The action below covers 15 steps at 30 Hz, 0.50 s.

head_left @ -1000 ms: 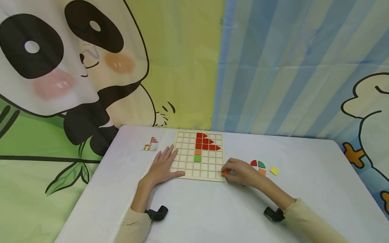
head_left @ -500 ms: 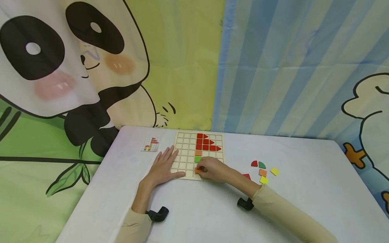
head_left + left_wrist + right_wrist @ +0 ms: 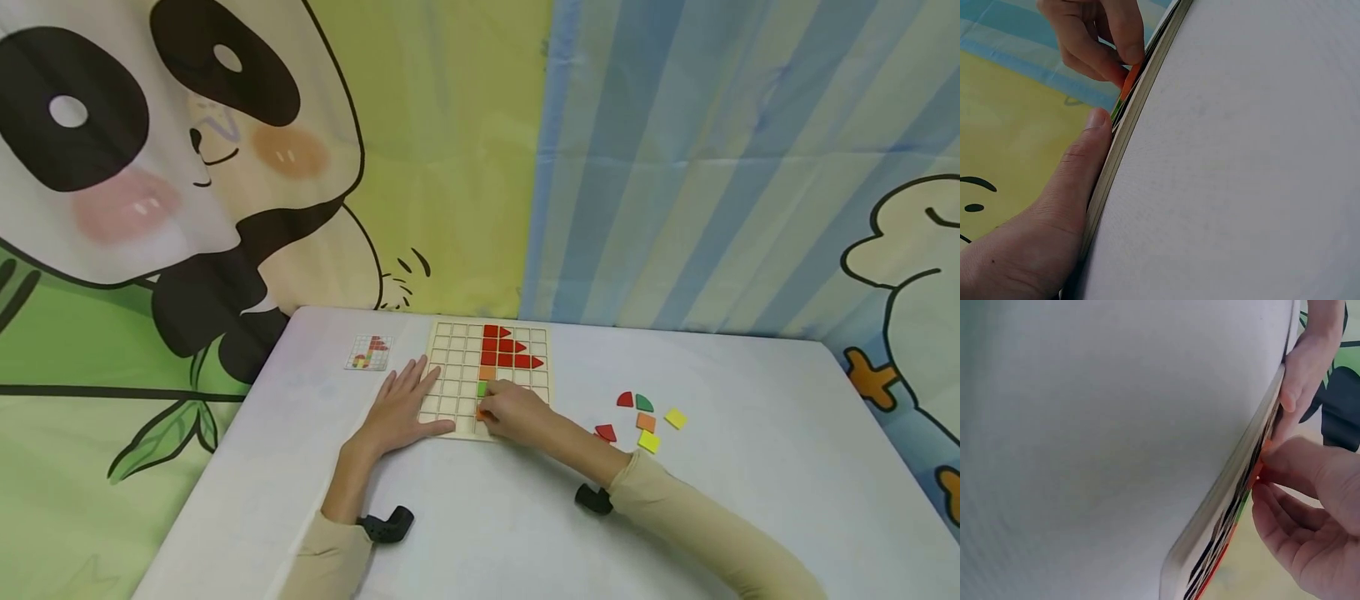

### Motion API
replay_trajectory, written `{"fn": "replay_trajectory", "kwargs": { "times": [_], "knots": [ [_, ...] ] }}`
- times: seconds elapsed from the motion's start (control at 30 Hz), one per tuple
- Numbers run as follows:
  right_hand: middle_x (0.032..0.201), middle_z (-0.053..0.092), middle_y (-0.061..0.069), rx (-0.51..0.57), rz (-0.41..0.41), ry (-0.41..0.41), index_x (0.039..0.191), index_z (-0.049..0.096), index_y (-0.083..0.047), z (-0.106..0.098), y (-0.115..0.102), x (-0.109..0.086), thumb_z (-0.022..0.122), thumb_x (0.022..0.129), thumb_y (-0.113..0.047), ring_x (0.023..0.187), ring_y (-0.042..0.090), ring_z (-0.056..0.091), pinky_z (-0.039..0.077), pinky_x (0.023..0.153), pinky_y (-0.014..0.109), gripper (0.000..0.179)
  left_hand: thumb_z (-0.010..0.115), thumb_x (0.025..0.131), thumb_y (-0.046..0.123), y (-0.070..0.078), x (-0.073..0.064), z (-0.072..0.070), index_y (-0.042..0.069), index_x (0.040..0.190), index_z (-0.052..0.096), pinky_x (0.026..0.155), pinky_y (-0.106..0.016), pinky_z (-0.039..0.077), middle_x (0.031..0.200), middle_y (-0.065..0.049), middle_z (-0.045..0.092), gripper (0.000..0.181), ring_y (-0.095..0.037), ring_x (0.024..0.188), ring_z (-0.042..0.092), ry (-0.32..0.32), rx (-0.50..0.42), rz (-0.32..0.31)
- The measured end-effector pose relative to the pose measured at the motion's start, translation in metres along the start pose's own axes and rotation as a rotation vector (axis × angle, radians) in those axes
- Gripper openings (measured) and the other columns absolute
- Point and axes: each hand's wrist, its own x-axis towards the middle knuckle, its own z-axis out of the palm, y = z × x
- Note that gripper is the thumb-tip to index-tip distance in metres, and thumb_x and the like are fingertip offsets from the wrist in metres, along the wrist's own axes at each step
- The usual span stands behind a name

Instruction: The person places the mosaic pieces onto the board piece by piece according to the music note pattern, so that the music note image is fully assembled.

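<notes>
My left hand (image 3: 400, 412) lies with spread fingers over the left edge of a wooden grid board (image 3: 452, 344), its thumb along the near edge. My right hand (image 3: 519, 412) is over the board's lower middle. Its thumb and fingertips pinch an orange square tile (image 3: 1264, 453) right at the grid, mostly covered by the fingers in the head view. Just above it in the same column sit a partly hidden green tile (image 3: 482, 388) and another orange tile (image 3: 487, 372). Red tiles (image 3: 506, 360) with pointed ends fill rows at the top.
A small pattern card (image 3: 368, 352) lies left of the board. To the right are loose tiles: a red quarter-round (image 3: 626, 399), a green quarter-round (image 3: 644, 402), an orange square (image 3: 646, 422), yellow squares (image 3: 649, 442) and more red (image 3: 605, 432). A printed curtain (image 3: 600, 167) hangs behind the white table (image 3: 480, 517).
My right hand has carried the orange tile leftward from the board's right edge to the column under the green tile, then slightly up. The left hand has stayed on the board.
</notes>
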Motion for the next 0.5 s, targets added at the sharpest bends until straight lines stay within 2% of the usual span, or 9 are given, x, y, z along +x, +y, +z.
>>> {"fn": "replay_trajectory", "kwargs": {
  "times": [0.13, 0.3, 0.4, 0.5],
  "knots": [
    [0.084, 0.058, 0.005, -0.001, -0.001, 0.019, 0.087, 0.078, -0.005, 0.001, 0.001, 0.0, 0.071, 0.09, 0.004, 0.075, 0.016, 0.051, 0.044, 0.06, 0.021, 0.012, 0.069, 0.085, 0.069, 0.001, 0.001, 0.001, 0.013, 0.165, 0.029, 0.13, -0.06, 0.006, 0.175, -0.013, 0.011, 0.105, -0.036, 0.162, 0.009, -0.002, -0.008, -0.001],
    [0.087, 0.06, 0.007, 0.009, 0.006, -0.01, 0.092, 0.078, -0.004, 0.0, 0.002, 0.0, 0.07, 0.094, 0.001, 0.076, 0.017, 0.052, 0.047, 0.064, 0.022, 0.01, 0.07, 0.085, 0.069, 0.002, 0.001, 0.002, 0.012, 0.164, 0.03, 0.129, -0.061, 0.007, 0.174, -0.014, 0.012, 0.106, -0.037, 0.162, 0.01, 0.0, -0.01, 0.002],
    [0.093, 0.067, 0.008, 0.017, 0.017, -0.023, 0.099, 0.08, -0.004, -0.004, 0.001, -0.003, 0.072, 0.095, -0.004, 0.079, 0.019, 0.059, 0.052, 0.068, 0.025, 0.009, 0.07, 0.085, 0.069, 0.001, 0.001, 0.001, 0.012, 0.164, 0.03, 0.129, -0.06, 0.007, 0.174, -0.014, 0.012, 0.105, -0.036, 0.162, 0.009, 0.005, -0.01, 0.004],
    [0.102, 0.074, 0.009, 0.044, 0.016, -0.004, 0.108, 0.079, -0.006, -0.008, -0.002, -0.012, 0.073, 0.095, -0.008, 0.09, 0.022, 0.067, 0.058, 0.078, 0.029, 0.014, 0.071, 0.085, 0.068, 0.0, 0.0, 0.001, 0.012, 0.164, 0.03, 0.129, -0.06, 0.007, 0.174, -0.014, 0.013, 0.105, -0.036, 0.162, 0.01, 0.013, -0.015, 0.002]
  ]
}}
